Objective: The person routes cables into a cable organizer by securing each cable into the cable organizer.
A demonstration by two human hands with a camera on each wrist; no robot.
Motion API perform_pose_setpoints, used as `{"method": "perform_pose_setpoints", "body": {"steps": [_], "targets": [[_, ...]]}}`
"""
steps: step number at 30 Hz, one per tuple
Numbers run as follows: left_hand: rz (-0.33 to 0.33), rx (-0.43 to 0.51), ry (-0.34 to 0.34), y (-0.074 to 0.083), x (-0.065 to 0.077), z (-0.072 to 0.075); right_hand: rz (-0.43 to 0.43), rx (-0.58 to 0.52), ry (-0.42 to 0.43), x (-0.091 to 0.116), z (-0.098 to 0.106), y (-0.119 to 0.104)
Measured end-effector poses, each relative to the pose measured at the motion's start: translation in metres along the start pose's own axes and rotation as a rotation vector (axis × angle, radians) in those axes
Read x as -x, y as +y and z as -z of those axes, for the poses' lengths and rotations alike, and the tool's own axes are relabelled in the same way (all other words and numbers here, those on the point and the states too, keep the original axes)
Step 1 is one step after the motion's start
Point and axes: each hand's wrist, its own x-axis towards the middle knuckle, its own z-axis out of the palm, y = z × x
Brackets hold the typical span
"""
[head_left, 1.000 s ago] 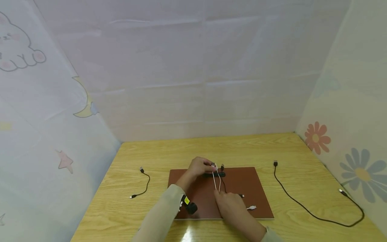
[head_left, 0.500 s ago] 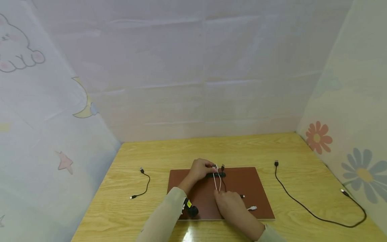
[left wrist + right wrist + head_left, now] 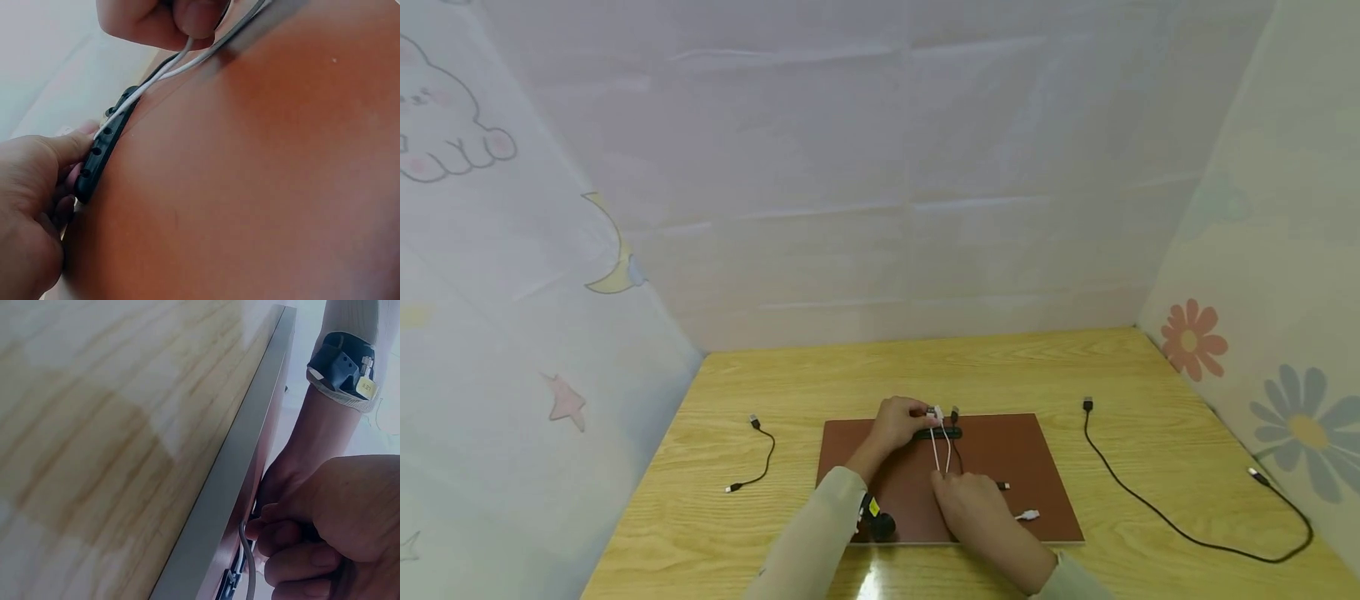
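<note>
Your left hand (image 3: pixel 895 421) pinches at the white plug end of the white cable strands (image 3: pixel 132 97) beside the black slotted cable holder (image 3: pixel 94 175), though its fingertips are partly hidden, so whether they also grip the holder is hard to tell. Your right hand (image 3: pixel 973 504), fingers curled, holds the strands nearer you, above the brown board (image 3: pixel 1007 450) bearing the holder. A short black USB cable (image 3: pixel 772 450) lies left of the board on the wooden table (image 3: pixel 820 375), a longer black USB cable (image 3: pixel 1138 497) right.
</note>
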Motion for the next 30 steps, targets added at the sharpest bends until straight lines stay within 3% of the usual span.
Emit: {"method": "perform_pose_setpoints", "body": {"steps": [10, 18, 30], "targets": [[0.018, 0.021, -0.022, -0.0051, -0.0002, -0.0019, 0.022, 0.055, 0.020, -0.0030, 0.0006, -0.0016], [0.025, 0.047, -0.059, -0.0087, -0.0011, 0.0014, 0.027, 0.039, 0.029, -0.0055, -0.0017, -0.0041], [0.032, 0.042, 0.002, -0.0103, -0.0002, -0.0032, -0.031, 0.031, -0.047, -0.0063, 0.0055, -0.0033]]}}
